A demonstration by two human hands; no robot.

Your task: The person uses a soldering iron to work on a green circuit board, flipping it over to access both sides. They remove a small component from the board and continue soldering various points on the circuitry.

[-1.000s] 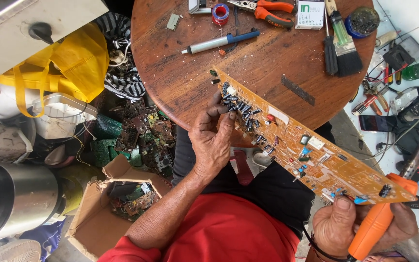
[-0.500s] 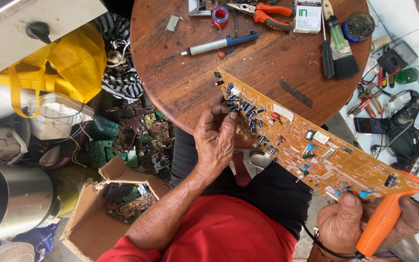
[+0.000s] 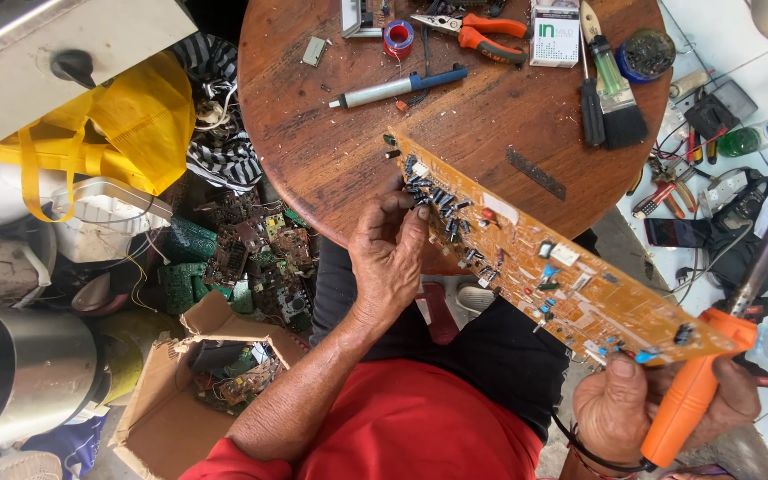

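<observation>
Clearly, the long circuit board is the main thing in view. It is narrow, orange-yellow, and lies slanted from the near edge of the round wooden table down toward the near right of the scene. Its far left end rests over the table rim, and its near right end hangs above the person's lap. Many small parts stand on its upper face: a tight group of dark cylinders near the far left end, some white blocks in the middle, and a few blue and black pieces toward the near right end.

The left hand is at the far left part of the board, fingers curled, with the fingertips pinching at the dark cylinders there; whether one piece is truly gripped I cannot tell. The right hand is closed around the orange soldering iron, and its thumb presses the near right end of the board from below. The metal shaft of the iron points up and to the right, away from the board.

On the far side of the table lie a blue-grey desoldering pump, orange pliers and a paintbrush.
</observation>
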